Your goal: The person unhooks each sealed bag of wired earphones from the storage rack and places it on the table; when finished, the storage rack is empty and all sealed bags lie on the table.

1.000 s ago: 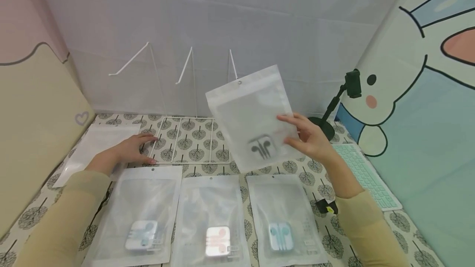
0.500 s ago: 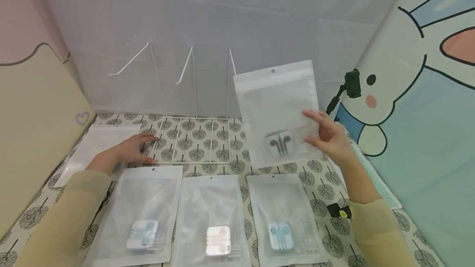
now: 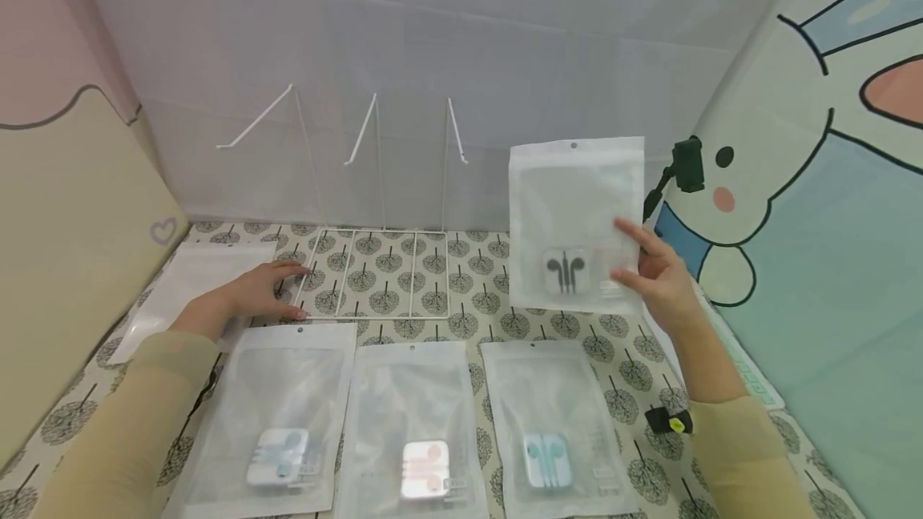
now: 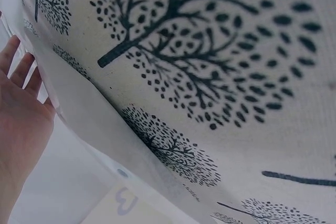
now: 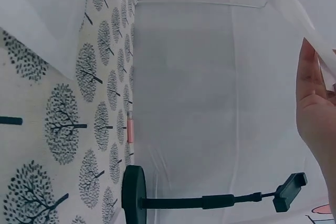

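Note:
My right hand (image 3: pixel 659 279) pinches the right edge of a frosted zip-lock bag (image 3: pixel 555 191), held upright above the table at the right. Through its front I see black earphones (image 3: pixel 566 272) in a clear case. In the right wrist view, the hand (image 5: pixel 317 93) grips the bag's edge (image 5: pixel 294 11). My left hand (image 3: pixel 252 291) lies at the left end of a white wire display rack (image 3: pixel 375 317), fingers loosely spread at its base. Three hooks on the rack carry nothing, the right one (image 3: pixel 457 130) being nearest the held bag. Beneath the left hand lies another frosted bag (image 3: pixel 202 263).
Along the front lie three frosted bags with cased earphones: pale blue (image 3: pixel 281 455), pink (image 3: pixel 425 467) and turquoise (image 3: pixel 548 459). A black phone stand (image 3: pixel 688 165) rises at the right, beside a mint keyboard (image 3: pixel 753 379). A small black item (image 3: pixel 669 421) is near the right sleeve.
The bag with black earphones has come away from the right hook, moved right and straightened upright in my right hand. My left hand stays where it was.

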A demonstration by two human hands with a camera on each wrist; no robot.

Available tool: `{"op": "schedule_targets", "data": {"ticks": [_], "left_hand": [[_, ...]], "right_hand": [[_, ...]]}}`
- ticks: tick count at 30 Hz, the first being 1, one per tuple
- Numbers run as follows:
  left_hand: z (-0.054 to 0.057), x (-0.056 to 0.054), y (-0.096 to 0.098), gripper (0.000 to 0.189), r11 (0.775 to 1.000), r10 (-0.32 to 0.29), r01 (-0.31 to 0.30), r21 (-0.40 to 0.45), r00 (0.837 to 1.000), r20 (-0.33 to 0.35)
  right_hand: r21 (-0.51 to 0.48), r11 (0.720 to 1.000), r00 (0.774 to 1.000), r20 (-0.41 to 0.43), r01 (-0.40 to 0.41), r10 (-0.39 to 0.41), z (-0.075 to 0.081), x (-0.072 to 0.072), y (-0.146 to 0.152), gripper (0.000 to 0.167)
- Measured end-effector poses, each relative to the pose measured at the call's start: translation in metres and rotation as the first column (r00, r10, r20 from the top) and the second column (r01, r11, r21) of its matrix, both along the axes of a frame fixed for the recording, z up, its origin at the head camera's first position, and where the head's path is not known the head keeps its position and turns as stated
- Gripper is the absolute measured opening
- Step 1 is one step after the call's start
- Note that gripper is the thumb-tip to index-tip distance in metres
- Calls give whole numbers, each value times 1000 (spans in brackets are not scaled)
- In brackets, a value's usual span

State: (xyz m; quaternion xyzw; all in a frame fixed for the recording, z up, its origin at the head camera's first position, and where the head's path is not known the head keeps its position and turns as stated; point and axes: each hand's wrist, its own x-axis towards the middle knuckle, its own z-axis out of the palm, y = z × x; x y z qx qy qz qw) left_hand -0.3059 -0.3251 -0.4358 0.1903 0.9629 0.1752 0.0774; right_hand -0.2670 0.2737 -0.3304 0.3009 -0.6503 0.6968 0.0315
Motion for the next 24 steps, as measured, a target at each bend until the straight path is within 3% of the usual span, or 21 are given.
{"op": "schedule_targets", "data": {"ticks": [7,17,24], "left_hand": [[-1,0,1,92,1000,20,-20,-1,1000,4],[-3,0,2,93,1000,21,-21,-12,1000,-21],[-6,-2,1,94,1000,10,-9,9,1000,-27]], "right_hand": [[110,991,980,180,70,-89,-22,-6,-7,70],[284,953,929,312,108,-198,-53,-25,-21,70],[178,984,897,431,18,-94,-72,-39,-30,70]]}}
